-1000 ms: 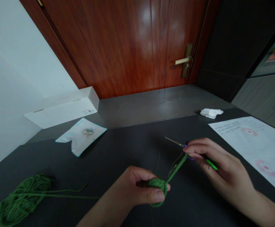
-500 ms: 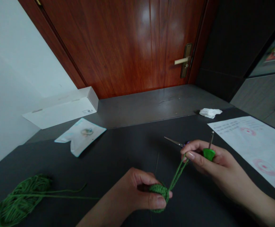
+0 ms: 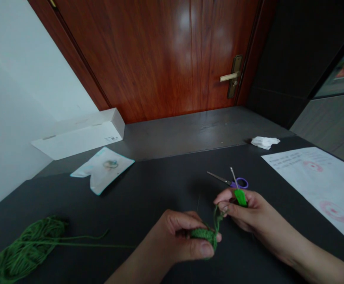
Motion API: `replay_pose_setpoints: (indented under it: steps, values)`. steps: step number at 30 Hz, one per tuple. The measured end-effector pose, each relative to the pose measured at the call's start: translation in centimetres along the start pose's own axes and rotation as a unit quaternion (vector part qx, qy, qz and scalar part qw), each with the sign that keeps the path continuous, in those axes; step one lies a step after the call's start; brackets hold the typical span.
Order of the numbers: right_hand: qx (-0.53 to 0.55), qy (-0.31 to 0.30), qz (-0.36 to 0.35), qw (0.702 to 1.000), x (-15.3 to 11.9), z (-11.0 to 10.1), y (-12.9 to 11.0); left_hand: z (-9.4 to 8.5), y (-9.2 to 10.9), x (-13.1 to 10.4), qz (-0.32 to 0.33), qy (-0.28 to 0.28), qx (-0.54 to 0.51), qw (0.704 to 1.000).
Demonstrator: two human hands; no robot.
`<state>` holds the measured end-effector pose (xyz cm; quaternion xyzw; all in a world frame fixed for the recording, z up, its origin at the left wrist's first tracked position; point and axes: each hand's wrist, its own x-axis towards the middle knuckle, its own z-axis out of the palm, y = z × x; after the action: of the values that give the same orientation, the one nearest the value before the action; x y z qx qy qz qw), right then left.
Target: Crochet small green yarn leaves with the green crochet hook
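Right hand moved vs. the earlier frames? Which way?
Yes. Judged against the scissors, the right hand has shifted left and nearer the person; their purple handle, mostly hidden by it before, now shows.

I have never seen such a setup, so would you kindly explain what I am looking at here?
There is no machine: a person works bare-handed, seen by a camera worn on their own head, looking forward and down. The left hand pinches a small green yarn piece between thumb and fingers. The right hand holds a strand of green yarn leading from that piece, and a green-handled metal tool. On the dark tabletop lie purple-handled scissors, a bundle of green yarn, a white packet and a printed sheet. Farther back are a white box and a crumpled tissue.
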<state>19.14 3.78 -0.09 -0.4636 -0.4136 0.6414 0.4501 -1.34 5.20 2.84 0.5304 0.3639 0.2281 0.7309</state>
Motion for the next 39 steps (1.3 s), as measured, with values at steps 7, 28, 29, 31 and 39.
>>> replay_pose_setpoints:
  steps: [7,28,29,31,39]
  values:
    - [0.073,0.028,-0.035,0.996,-0.5,-0.5,-0.4,-0.1,-0.2,0.2,0.002,-0.013,-0.001,1.0]
    - [0.29,-0.042,-0.016,0.956,-1.7,-0.8,-2.7,-0.3,-1.0,1.2,-0.016,0.001,0.124,0.992]
    - [0.289,-0.039,-0.015,0.956,-1.7,-0.7,-2.7,-0.3,-1.1,1.2,-0.017,0.001,0.133,0.991]
    - [0.284,-0.036,-0.019,0.958,-1.7,-0.7,-2.7,-0.3,-1.3,1.2,-0.02,-0.002,0.145,0.989]
    - [0.236,-0.052,-0.029,0.97,-1.7,-1.0,-2.9,-0.5,-1.1,1.5,-0.007,0.015,0.134,0.991]
